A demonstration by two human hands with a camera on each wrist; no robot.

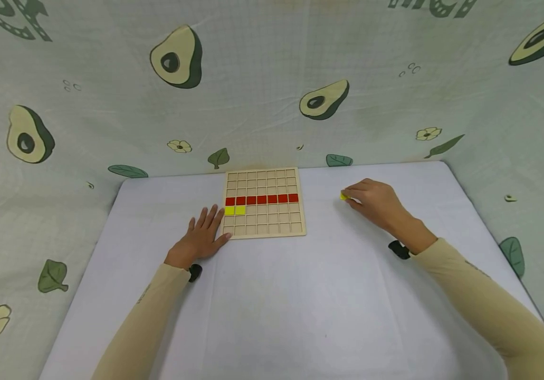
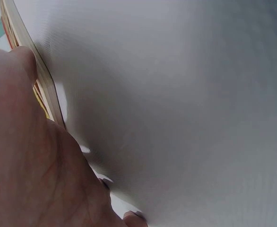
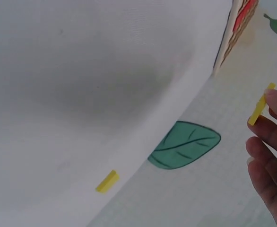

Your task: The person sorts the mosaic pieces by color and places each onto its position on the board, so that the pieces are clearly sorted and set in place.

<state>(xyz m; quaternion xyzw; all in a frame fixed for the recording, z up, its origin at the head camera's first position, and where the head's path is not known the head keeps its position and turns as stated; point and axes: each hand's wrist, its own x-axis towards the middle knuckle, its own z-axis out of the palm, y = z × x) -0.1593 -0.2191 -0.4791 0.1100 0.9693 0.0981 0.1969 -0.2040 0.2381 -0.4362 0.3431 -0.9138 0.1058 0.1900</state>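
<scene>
A wooden grid board lies on the white table. One row across its middle holds red tiles, and two yellow tiles sit at the left of the row below. My left hand rests flat at the board's left side, fingers spread, with the thumb at the lower left corner and a fingertip touching the edge. To the right of the board, above the table, my right hand pinches a yellow tile between thumb and index finger. The other fingers of that hand are loosely bent.
In the right wrist view another yellow tile lies on the table near its far edge; the head view does not show it. A cloth printed with avocados and leaves hangs behind the table and along both sides.
</scene>
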